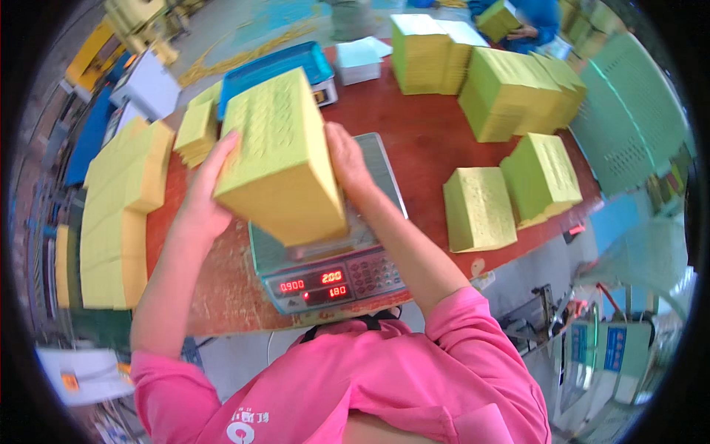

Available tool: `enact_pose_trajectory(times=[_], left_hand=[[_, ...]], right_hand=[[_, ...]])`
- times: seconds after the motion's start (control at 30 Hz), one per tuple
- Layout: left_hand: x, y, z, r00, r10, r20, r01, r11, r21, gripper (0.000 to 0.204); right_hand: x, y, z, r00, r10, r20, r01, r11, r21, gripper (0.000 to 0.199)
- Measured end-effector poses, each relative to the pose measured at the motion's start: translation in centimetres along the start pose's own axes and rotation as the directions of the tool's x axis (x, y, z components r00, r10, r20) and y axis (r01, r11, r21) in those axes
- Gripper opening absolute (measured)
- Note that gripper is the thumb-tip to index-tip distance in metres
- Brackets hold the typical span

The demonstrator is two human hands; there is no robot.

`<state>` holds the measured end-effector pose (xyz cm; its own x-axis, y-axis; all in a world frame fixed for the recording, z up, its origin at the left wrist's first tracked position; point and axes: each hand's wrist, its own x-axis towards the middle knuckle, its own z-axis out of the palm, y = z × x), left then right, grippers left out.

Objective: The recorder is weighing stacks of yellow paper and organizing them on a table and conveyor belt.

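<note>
Seen from above, a thick yellow-green stack of paper sheets [285, 159] is held between two bare hands over a digital weighing scale [333, 277] on a reddish-brown table [436, 144]. The left hand [203, 189] is pressed flat against the stack's left face, fingers pointing up, while the right hand [347, 163] is laid against its right side, so the stack is clamped between both palms. The stack is tilted, its lower edge close over the scale's steel pan [384, 174]; whether it is already touching the pan cannot be told from this angle. Red digits are lit on the scale's front panel, which is turned toward the person, whose pink sleeves [473, 325] are seen at the lower edge.

Other stacks of the same paper are spread around the table: a long yellow row [118, 222] at the left edge, a small pile [196, 133] just behind the left hand, two single bundles [481, 209] and [543, 177] at the right, and taller piles [510, 92] farther back. A second scale with a blue cover [277, 66] is seen behind the held stack. At the far end of the table, another bundle [497, 21] is held by a second person in blue.
</note>
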<state>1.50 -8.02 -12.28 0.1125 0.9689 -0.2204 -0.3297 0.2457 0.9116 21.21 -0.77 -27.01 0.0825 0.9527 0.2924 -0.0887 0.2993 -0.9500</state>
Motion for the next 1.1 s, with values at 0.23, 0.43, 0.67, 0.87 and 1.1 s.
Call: enact_pose_trajectory(times=[0.23,0.43,0.67,0.87,1.1], left_hand=[[-5.6,0.5,-1.0,0.924,-0.353,0.144,0.332,0.931,0.151,0.057],[-3.7,1.4,-1.1,0.843,-0.501,0.197,0.428,0.846,0.320,0.063],[-3.3,0.1,-1.9,0.822,-0.460,0.337,0.397,0.886,0.242,0.063],[-4.6,-1.2,0.6,0.894,-0.382,0.232,0.371,0.924,0.092,0.057],[4.0,-3.9,11.5,0.894,-0.109,0.435,0.172,0.979,-0.108,0.054]], right_hand=[[-11.2,-5.2,-1.8,0.994,0.058,-0.094,-0.067,0.993,-0.099,0.037],[-19.8,-7.9,-4.8,0.949,0.190,-0.251,-0.221,0.970,-0.102,0.031],[-22.2,-6.5,-4.4,0.772,0.631,0.080,-0.624,0.726,0.291,0.040],[-19.2,-8.4,-8.2,0.708,0.697,0.117,-0.680,0.626,0.382,0.042],[-4.3,-9.9,-22.0,0.831,0.549,0.088,-0.556,0.822,0.121,0.048]])
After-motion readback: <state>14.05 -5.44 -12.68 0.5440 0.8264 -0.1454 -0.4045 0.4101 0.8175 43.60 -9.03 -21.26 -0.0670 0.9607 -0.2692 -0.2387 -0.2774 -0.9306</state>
